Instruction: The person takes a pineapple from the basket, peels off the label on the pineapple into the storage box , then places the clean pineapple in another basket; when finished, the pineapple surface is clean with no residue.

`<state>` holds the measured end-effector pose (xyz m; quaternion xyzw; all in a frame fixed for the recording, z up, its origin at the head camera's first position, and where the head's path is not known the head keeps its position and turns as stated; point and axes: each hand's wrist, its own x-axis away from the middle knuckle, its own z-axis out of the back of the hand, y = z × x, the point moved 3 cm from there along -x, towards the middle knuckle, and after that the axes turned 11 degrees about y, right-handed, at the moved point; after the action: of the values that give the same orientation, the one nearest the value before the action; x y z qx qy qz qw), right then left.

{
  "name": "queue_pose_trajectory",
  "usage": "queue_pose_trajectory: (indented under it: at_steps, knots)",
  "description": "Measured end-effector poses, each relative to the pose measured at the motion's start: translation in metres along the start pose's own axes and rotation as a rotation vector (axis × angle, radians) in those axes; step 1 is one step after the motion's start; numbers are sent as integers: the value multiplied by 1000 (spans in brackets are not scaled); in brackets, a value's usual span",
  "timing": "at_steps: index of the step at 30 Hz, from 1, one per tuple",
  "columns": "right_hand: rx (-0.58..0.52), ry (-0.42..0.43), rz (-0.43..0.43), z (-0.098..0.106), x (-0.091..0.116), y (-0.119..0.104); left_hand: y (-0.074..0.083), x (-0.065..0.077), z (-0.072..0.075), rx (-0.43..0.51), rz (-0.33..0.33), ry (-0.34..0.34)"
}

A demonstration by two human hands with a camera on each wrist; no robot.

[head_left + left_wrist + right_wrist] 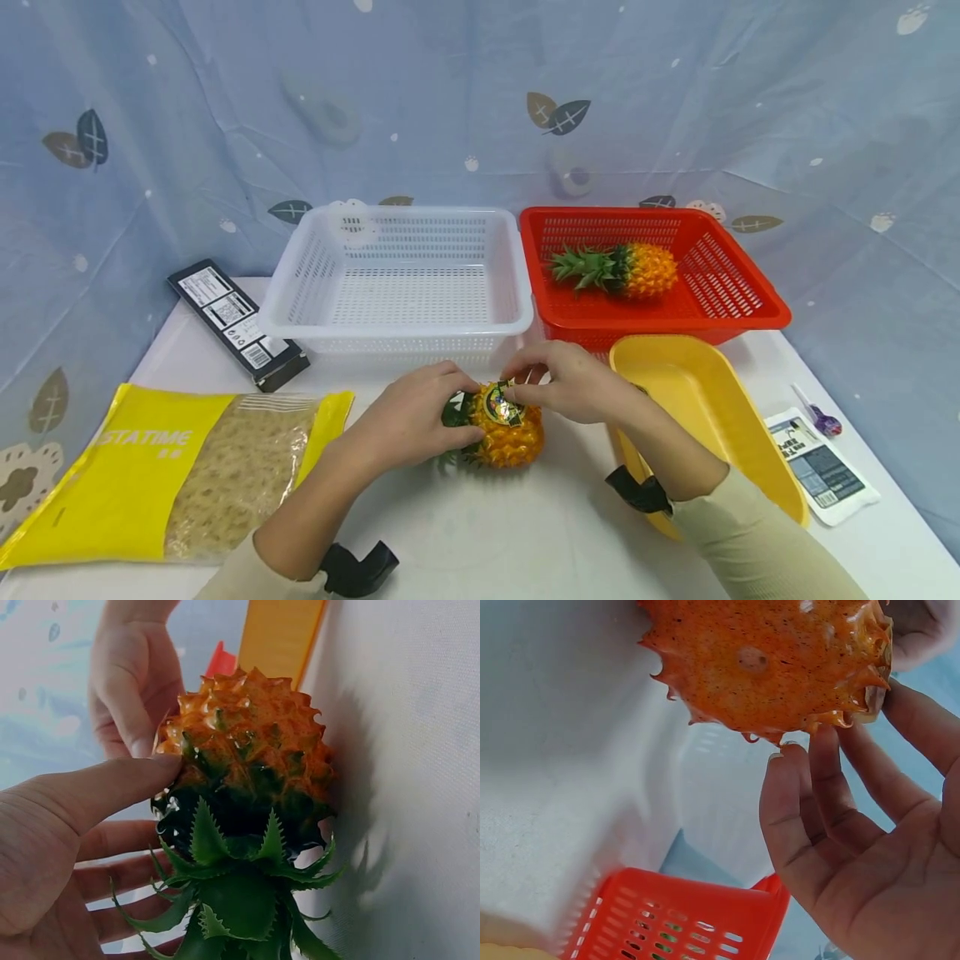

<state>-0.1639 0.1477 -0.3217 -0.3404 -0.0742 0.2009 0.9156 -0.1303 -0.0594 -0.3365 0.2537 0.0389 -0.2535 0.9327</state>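
Observation:
A small orange pineapple (517, 442) with a green crown (240, 900) lies on its side on the white table. On its upper side sits a round label (502, 403). My left hand (420, 417) grips the pineapple near its crown, the thumb on the front and the other fingers partly hidden behind it. At the other end is my right hand (566, 383), its thumb at the label's edge and its bent fingertips touching the fruit in the right wrist view. Whether the right thumb also catches the label cannot be told.
Behind the hands stand a white basket (405, 329) and a red basket (675, 321) holding another pineapple (648, 271). A yellow tray (693, 400) lies under the right forearm. Left are a yellow bag (150, 467) and a black box (236, 321); right, a white packet (821, 467) and lollipop (825, 423).

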Motion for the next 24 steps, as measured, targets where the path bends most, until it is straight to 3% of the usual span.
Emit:
queue_pose_trajectory:
  at_steps: [13,24]
  knots:
    - [-89,53,4,3,-2,-6,0,1,-1,7,-4,16]
    - [-221,46,-79,4,-3,0,0,1,-1,5,2,8]
